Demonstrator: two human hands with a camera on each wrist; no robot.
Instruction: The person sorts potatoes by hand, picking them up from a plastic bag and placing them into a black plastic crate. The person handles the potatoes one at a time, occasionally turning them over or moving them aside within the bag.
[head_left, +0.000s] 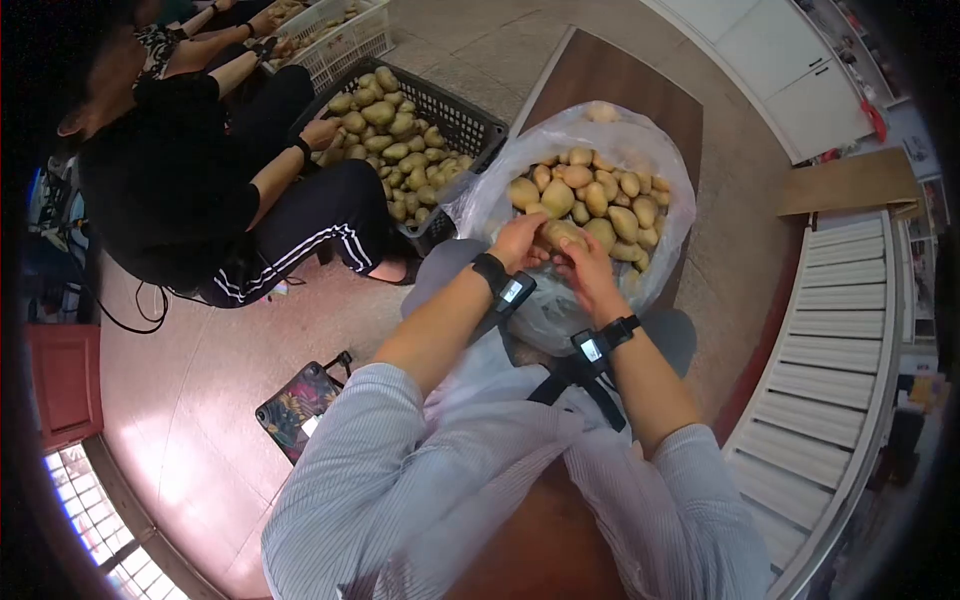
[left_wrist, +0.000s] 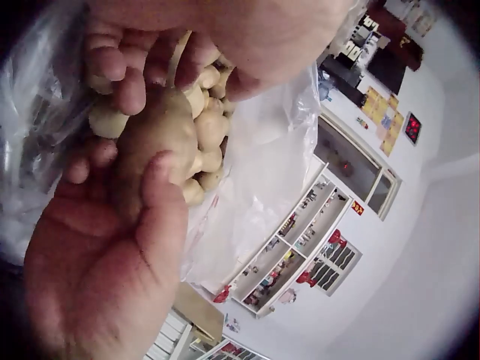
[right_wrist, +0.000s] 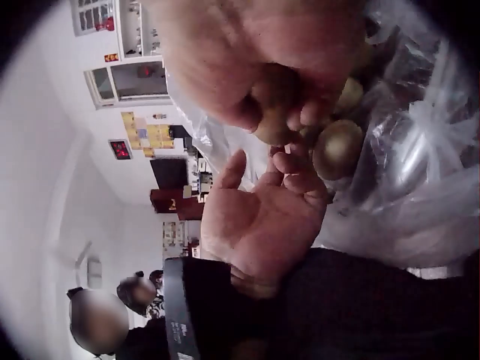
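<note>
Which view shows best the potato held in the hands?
The left wrist view: the potato is large and central, between left hand and right hand. The head view shows it small; the right wrist view, only a blurred part.

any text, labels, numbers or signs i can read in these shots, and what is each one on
No text can be read in any view.
Wrist device screens: lit, too small to read.
Wall posters: blurred.
Red wall display: blurred.
Wristband print: too small to read.
Plastic bag and held potato: no label seen.
</note>
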